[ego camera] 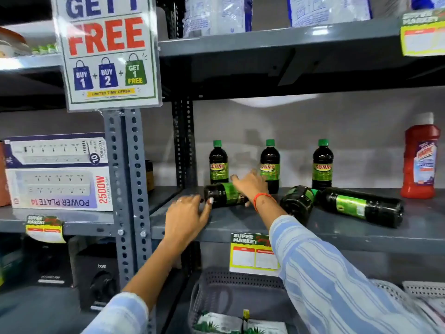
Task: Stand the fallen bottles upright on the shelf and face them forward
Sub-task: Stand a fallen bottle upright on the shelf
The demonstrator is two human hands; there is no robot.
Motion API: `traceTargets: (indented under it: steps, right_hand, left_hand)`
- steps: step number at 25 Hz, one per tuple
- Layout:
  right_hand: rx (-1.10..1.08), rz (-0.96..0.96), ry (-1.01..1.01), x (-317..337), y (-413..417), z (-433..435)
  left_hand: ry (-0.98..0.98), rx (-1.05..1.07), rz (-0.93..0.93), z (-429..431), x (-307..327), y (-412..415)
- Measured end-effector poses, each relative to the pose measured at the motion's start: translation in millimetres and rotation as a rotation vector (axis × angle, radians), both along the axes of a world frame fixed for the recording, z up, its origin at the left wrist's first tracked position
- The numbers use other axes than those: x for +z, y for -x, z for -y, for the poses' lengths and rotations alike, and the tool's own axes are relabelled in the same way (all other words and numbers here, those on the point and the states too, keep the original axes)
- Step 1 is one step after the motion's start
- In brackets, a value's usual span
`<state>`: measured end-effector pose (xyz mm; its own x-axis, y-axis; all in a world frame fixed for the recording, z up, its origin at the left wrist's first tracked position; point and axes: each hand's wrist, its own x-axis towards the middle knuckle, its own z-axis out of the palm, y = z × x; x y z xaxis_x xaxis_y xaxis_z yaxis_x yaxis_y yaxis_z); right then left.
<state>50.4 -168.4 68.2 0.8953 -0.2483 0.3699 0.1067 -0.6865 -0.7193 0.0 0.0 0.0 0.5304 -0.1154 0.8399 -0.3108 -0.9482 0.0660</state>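
Three dark bottles with green caps stand upright at the back of the grey shelf point(361, 233), at the left point(218, 162), middle point(270, 162) and right point(322, 163), labels facing forward. Three more lie on their sides in front: one at the left point(224, 195), one in the middle with its base toward me point(297, 203), and one at the right point(361, 206). My right hand point(249, 185) rests over the left fallen bottle, fingers spread on top of it. My left hand point(186, 214) is at that bottle's base end, thumb touching it.
A red cleaner bottle point(420, 156) stands at the shelf's right end. A perforated steel upright point(126, 189) borders the left, with power strip boxes point(57, 172) beyond it. A promo sign point(106, 49) hangs above. A grey basket point(240, 302) sits below.
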Motion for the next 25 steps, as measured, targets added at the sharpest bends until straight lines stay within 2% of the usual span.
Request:
traceTargets:
  steps: [3,5,7,13,16,18,21,23,25]
  right_hand:
    - [-0.056,-0.210,-0.011,-12.2,-13.7,-10.0]
    - [-0.048,-0.254,-0.027,-11.5,-22.6,-13.1]
    - [-0.044,-0.283,-0.132,-6.5,-29.8,-19.5]
    - [-0.045,-0.198,-0.213,-7.4,-43.9,-37.1]
    - [0.026,0.014,-0.301,-14.2,-39.7,-46.6]
    - [0.043,0.267,-0.178,-17.3,-33.5,-52.5]
    - [0.082,0.568,0.161,-18.6,-24.7,-58.6]
    - [0.136,0.627,0.351,-21.3,-21.2,-62.5]
    - [0.154,0.644,0.441,-25.5,-20.1,-65.4]
  left_hand:
    - [0.012,0.077,-0.047,-17.1,-21.9,0.0]
    - [-0.041,0.090,-0.049,-17.8,-27.9,5.7]
    - [-0.051,0.082,-0.019,-16.8,-28.7,6.8]
    - [-0.015,0.070,0.075,-21.4,-31.2,3.3]
    - [-0.003,0.075,0.062,-20.6,-33.7,2.7]
    - [0.018,0.065,0.054,-19.8,-35.5,2.6]
    - [0.027,0.062,0.060,-20.0,-35.8,2.3]
    - [0.025,0.066,0.055,-20.1,-35.3,2.6]
    - [0.028,0.072,0.049,-19.7,-35.4,2.9]
